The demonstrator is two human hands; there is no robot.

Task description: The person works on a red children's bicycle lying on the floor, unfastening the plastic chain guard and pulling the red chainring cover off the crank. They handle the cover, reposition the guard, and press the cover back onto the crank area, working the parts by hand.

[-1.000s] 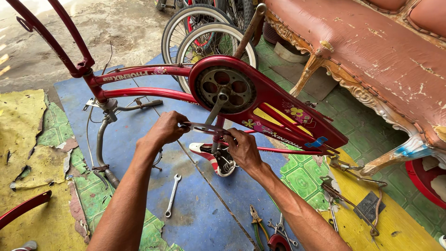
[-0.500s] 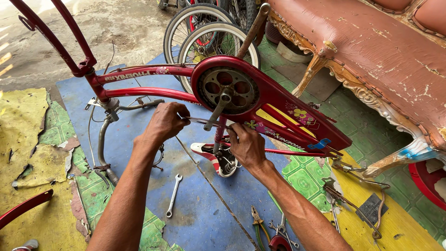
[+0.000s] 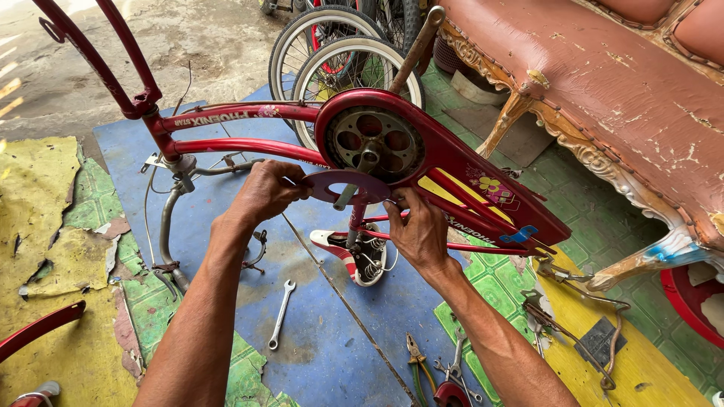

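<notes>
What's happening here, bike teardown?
A person has a red bicycle frame upside down on a blue mat. Both hands grip a flat round red cover plate at the crank: left hand on its left edge, right hand on its right. The chainring sits exposed above. A spanner and pliers lie on the mat.

Floor (image 3: 588,218): green patterned tiles, far part bare concrete. Blue mat (image 3: 324,339) in the middle, torn yellow sheet (image 3: 60,264) left, yellow sheet (image 3: 664,377) near right. On the blue mat: silver open-ended spanner (image 3: 280,313); pliers with green-yellow handles (image 3: 416,360) near edge.
</notes>
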